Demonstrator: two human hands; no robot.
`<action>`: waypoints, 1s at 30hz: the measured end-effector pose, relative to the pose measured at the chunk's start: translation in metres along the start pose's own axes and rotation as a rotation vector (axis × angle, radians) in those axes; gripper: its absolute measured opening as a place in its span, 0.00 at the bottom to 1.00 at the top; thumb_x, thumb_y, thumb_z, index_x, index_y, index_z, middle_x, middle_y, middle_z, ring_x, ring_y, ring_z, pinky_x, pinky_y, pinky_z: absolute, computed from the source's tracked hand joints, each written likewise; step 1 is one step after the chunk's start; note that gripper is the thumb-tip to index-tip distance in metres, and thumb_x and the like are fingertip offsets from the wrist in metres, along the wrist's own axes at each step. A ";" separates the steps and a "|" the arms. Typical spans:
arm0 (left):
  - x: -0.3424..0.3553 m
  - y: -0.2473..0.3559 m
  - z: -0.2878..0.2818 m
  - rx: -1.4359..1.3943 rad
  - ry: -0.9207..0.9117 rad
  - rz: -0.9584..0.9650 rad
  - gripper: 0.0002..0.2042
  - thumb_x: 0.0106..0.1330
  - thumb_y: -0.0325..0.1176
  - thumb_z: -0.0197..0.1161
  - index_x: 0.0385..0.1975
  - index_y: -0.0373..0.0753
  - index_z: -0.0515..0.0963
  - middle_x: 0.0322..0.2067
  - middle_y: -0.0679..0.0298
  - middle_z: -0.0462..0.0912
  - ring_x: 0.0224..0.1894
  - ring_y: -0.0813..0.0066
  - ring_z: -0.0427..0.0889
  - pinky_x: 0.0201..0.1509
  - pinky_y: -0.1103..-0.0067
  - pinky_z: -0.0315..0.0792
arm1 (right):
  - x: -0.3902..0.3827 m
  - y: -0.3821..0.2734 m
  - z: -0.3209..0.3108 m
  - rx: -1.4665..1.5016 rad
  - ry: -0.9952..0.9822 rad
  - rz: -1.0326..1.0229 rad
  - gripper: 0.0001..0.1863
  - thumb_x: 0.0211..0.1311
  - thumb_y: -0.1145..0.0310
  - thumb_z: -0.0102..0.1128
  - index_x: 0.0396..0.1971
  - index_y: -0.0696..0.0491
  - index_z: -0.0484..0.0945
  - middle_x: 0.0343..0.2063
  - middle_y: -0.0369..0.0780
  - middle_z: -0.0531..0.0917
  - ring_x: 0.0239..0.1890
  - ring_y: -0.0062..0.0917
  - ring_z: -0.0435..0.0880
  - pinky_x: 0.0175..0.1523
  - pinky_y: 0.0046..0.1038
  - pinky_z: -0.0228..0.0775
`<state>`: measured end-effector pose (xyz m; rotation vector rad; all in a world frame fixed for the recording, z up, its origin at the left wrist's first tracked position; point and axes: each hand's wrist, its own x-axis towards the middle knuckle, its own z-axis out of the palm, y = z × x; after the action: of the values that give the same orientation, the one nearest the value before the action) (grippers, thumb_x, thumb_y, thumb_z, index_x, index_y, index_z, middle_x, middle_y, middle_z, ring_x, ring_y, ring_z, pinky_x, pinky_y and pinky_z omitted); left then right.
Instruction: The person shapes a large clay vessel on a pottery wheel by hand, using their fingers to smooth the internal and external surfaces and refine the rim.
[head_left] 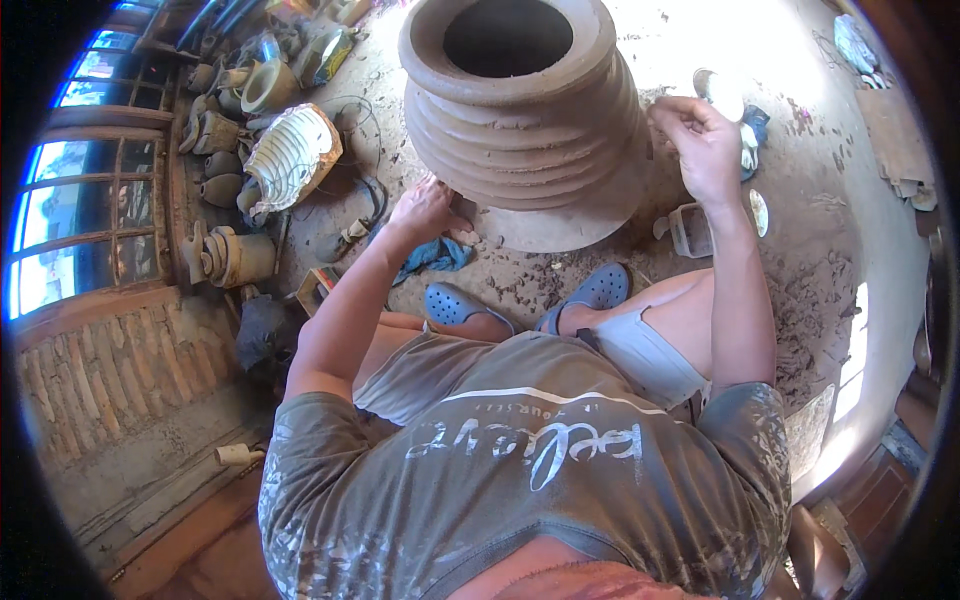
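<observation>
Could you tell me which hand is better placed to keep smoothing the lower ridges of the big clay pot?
Probably the left hand: its fingers already rest against the lowest ridges of the clay pot. The right hand is raised beside the pot's right side, fingers curled, not clearly touching it.

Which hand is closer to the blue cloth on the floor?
Left. The left hand is on the pot's lower wall, just above the blue cloth; the right hand is raised across the pot.

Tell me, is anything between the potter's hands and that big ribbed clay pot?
Nothing visible. The left hand already rests against the lower ribs of the clay pot. The right hand is raised just beside the pot's right wall, with only open air between.
</observation>
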<state>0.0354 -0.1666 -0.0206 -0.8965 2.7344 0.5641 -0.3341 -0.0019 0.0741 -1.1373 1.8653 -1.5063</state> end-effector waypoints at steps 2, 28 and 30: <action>-0.001 0.000 0.005 0.028 -0.011 -0.020 0.44 0.52 0.55 0.79 0.65 0.31 0.73 0.64 0.47 0.74 0.69 0.51 0.72 0.72 0.64 0.68 | -0.004 0.002 0.002 -0.080 0.043 -0.104 0.17 0.66 0.70 0.71 0.53 0.58 0.87 0.44 0.44 0.91 0.43 0.25 0.88 0.52 0.28 0.80; 0.003 0.125 0.135 0.219 0.537 0.131 0.19 0.72 0.39 0.58 0.56 0.35 0.81 0.66 0.28 0.70 0.57 0.16 0.77 0.48 0.43 0.82 | -0.147 -0.036 0.133 -0.401 0.082 -0.315 0.46 0.62 0.72 0.62 0.78 0.64 0.53 0.28 0.43 0.85 0.25 0.39 0.86 0.31 0.40 0.80; -0.011 0.119 0.123 0.209 0.551 0.191 0.20 0.72 0.40 0.58 0.58 0.37 0.81 0.67 0.35 0.72 0.58 0.23 0.80 0.50 0.47 0.82 | -0.156 -0.045 0.139 -0.427 -0.009 -0.346 0.42 0.62 0.73 0.62 0.77 0.59 0.60 0.28 0.43 0.85 0.26 0.39 0.86 0.33 0.39 0.80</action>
<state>-0.0182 -0.0208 -0.0932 -0.8414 3.3141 0.0496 -0.1273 0.0492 0.0583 -1.7331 2.1278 -1.2937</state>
